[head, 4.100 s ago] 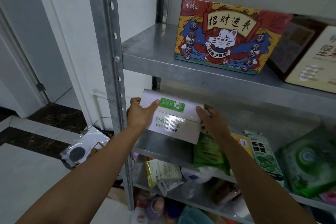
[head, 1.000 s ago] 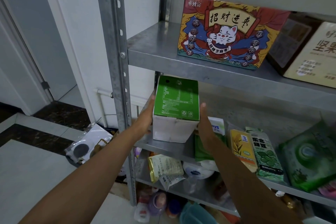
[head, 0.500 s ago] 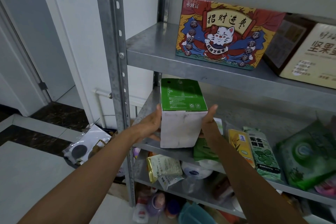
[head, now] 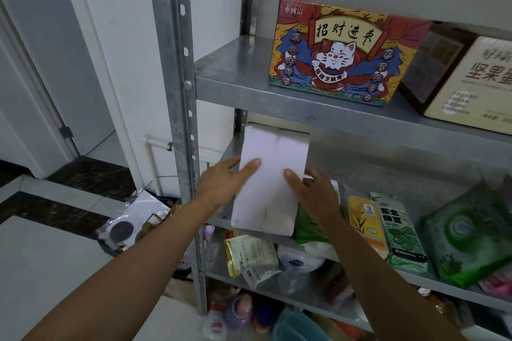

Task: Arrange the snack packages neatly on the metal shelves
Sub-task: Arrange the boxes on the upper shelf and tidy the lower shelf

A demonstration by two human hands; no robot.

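Left grip: curled round the left edge of the box, thumb laid across its white face and the fingers hidden behind it.
Right grip: holds the right edge the same way, thumb on the white face, the other fingers out of sight behind.
Box: between the two grips at the left end of the middle shelf, just right of the post. It is tilted, with the plain white face towards the camera and a sliver of green at its top edge just under the top shelf. Its lower edge hangs over the shelf's front lip; I cannot tell whether it rests on the metal.
Neighbours: a green bag lies just right of the box, partly behind the right wrist, then a yellow packet further right.
Top shelf: a cat box stands upright and square, with bare metal to its left.
Step in hand: most likely seating the box in the free left corner of the middle shelf.
Next move: it probably calls for pushing the box back from the lip and squaring it to the shelf edge, with care for the low clearance above and without crushing the green bag. Only then should both grips let go.
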